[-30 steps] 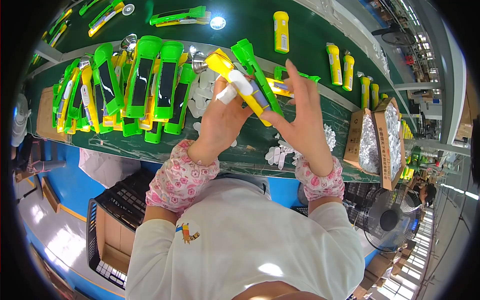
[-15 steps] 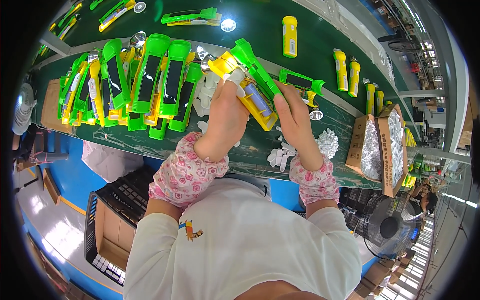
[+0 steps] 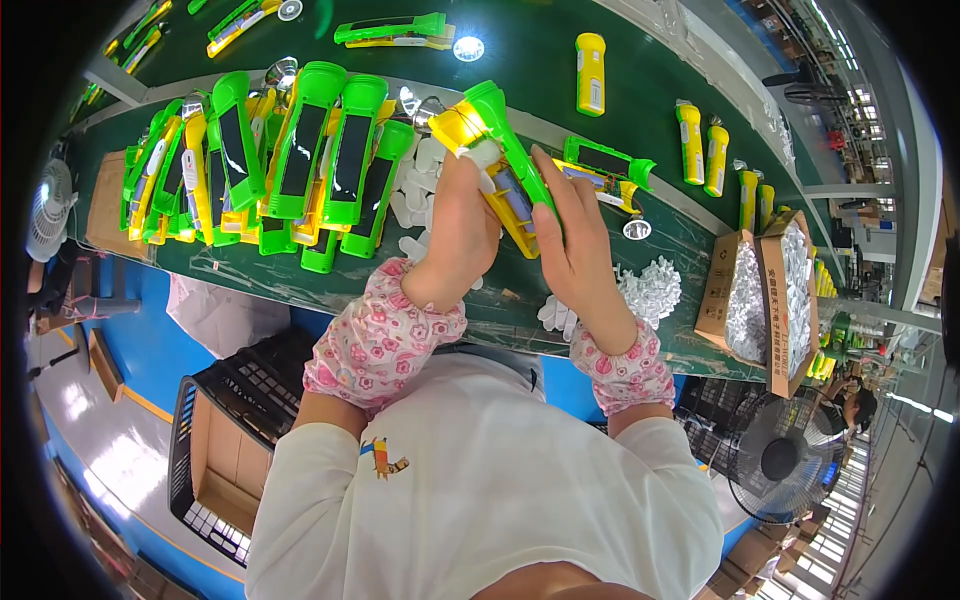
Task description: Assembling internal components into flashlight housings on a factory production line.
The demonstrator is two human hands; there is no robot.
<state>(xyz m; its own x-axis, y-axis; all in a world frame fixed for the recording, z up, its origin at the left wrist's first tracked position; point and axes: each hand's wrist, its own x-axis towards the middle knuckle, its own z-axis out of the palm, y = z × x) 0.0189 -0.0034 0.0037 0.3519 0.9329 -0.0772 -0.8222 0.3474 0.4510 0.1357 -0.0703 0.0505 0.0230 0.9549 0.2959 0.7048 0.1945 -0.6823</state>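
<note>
Head view, looking down on a green workbench [image 3: 330, 285]. Both hands meet over the bench edge on a single flashlight [image 3: 497, 150] – a long plastic body with a green shell half on top and a yellow half beneath, its yellow head ring pointing up and to the left. The left hand [image 3: 455, 225] is closed around the head end, thumb near the ring; the right hand [image 3: 575, 240] is closed on the rear of the body, fingers [image 3: 545, 195] laid along the green shell. The flashlight is held clear of the bench surface, above a scatter of small white parts [image 3: 425, 170].

To the left lies a stack of green and yellow shells [image 3: 270, 160], overlapping one another. Just right of the hands rests another green shell half [image 3: 605, 160], with a small silver reflector [image 3: 636, 229] near it. Farther right stand two cardboard boxes [image 3: 740, 300] of silvery reflectors, and beside them a loose pile of white parts [image 3: 650, 290]. Finished yellow flashlights [image 3: 591, 72] lie on the conveyor belt [image 3: 520, 30] beyond.

Handling, as a judgement: the body looks light and stiff, its glossy shell somewhat slippery – a two-handed hold at head and tail, as shown, seems to keep the halves aligned. The halves may be unlatched, so squeezing the middle could spring them apart.
</note>
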